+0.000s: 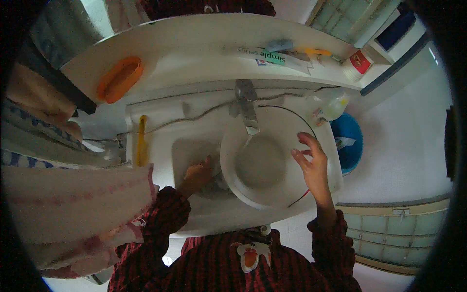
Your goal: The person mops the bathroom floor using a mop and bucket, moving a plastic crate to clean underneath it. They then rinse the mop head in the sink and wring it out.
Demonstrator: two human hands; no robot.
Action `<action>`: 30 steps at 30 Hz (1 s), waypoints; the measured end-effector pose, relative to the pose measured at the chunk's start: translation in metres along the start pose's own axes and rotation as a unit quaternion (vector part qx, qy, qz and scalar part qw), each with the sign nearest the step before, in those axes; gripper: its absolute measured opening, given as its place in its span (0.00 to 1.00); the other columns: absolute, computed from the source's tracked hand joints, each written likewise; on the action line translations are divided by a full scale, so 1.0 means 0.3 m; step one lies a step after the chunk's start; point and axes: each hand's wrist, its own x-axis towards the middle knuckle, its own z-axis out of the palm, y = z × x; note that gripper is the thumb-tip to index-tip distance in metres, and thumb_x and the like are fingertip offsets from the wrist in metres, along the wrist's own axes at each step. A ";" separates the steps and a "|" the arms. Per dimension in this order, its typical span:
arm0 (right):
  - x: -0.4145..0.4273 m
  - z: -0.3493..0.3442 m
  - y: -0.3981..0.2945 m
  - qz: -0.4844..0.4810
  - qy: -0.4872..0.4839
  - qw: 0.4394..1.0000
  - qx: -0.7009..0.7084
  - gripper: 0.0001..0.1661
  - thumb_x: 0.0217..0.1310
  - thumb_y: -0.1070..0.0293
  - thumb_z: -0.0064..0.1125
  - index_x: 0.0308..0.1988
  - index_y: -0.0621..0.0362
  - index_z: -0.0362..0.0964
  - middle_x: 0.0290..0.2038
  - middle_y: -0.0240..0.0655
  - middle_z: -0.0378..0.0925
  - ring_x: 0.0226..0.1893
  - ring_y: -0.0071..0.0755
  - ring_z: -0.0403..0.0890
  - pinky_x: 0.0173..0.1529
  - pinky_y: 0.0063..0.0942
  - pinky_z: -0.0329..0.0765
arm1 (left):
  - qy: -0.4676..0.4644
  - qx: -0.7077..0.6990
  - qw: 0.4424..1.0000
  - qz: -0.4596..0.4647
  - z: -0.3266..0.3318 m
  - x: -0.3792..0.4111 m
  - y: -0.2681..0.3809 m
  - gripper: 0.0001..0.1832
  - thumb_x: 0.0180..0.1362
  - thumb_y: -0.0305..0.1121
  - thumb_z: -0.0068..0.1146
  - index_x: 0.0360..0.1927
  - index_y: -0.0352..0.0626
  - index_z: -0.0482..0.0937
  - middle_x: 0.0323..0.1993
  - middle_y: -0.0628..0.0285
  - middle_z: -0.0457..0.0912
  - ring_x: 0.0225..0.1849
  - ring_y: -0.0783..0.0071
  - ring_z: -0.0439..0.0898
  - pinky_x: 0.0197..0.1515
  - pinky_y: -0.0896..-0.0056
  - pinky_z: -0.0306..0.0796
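Observation:
A round white basin (233,193) stands over the right part of a white sink (208,215). From the metal faucet (247,106) a thin stream of water falls into the basin. My left hand (199,173) reaches down into the sink recess at the basin's left side. Shadow and blur leave its grip unclear; something greyish lies below it, too dim to name. Above the basin's right rim hovers my right hand (312,157), thumb and fingers apart with nothing between them. A thin dark line with a red stretch follows that rim.
A yellow-handled tool (141,142) lies at the sink's left edge. Orange dish (120,80), flat packages (281,58) and paper cups (357,65) sit on the shelf behind. Right of the sink are a clear plastic bag (328,106) and blue bucket (352,157). Towels (73,204) hang left.

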 end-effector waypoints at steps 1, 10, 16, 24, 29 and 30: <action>0.027 0.004 -0.009 -0.003 -0.014 1.000 0.005 0.27 0.47 0.73 0.58 0.50 0.58 0.63 0.52 0.41 0.63 0.51 0.39 0.67 0.50 0.33 0.67 | -0.036 -0.021 0.999 -0.019 -0.055 -0.002 0.041 0.37 0.42 0.48 0.59 0.54 0.39 0.61 0.41 0.46 0.72 0.46 0.53 0.71 0.46 0.55 0.67; 0.022 -0.107 0.319 0.195 0.054 0.969 -0.139 0.41 0.43 0.65 0.63 0.56 0.63 0.53 0.50 0.52 0.64 0.49 0.48 0.69 0.51 0.36 0.67 | 0.155 -0.127 0.979 0.041 -0.185 -0.247 0.038 0.27 0.40 0.42 0.58 0.43 0.39 0.68 0.38 0.48 0.74 0.40 0.51 0.75 0.43 0.56 0.69; -0.110 -0.040 0.387 0.172 -0.038 0.982 -0.061 0.34 0.42 0.70 0.61 0.50 0.66 0.57 0.35 0.52 0.74 0.34 0.47 0.78 0.40 0.34 0.73 | 0.050 -0.150 0.986 -0.049 -0.097 -0.204 0.065 0.33 0.40 0.43 0.59 0.49 0.38 0.63 0.39 0.46 0.74 0.42 0.50 0.74 0.43 0.55 0.67; 0.046 -0.218 0.083 0.127 -0.060 0.944 -0.299 0.27 0.42 0.76 0.52 0.46 0.70 0.58 0.29 0.57 0.72 0.32 0.59 0.74 0.38 0.41 0.71 | -0.038 -0.353 0.930 -0.092 -0.289 -0.182 0.183 0.40 0.41 0.45 0.60 0.55 0.33 0.59 0.51 0.46 0.67 0.55 0.48 0.63 0.54 0.56 0.60; 0.118 -0.287 -0.122 0.088 -0.097 0.905 -0.404 0.29 0.42 0.76 0.51 0.48 0.69 0.56 0.31 0.58 0.71 0.35 0.59 0.73 0.41 0.44 0.69 | 0.023 -0.322 0.943 -0.078 -0.247 -0.187 0.194 0.39 0.42 0.46 0.60 0.55 0.37 0.59 0.49 0.46 0.68 0.50 0.48 0.67 0.50 0.57 0.63; 0.126 -0.321 -0.141 0.093 -0.112 0.892 -0.428 0.29 0.42 0.76 0.51 0.48 0.69 0.56 0.32 0.58 0.71 0.35 0.59 0.73 0.42 0.44 0.68 | 0.045 -0.322 0.943 -0.075 -0.228 -0.183 0.198 0.39 0.42 0.45 0.61 0.55 0.38 0.59 0.48 0.46 0.68 0.49 0.48 0.68 0.50 0.58 0.63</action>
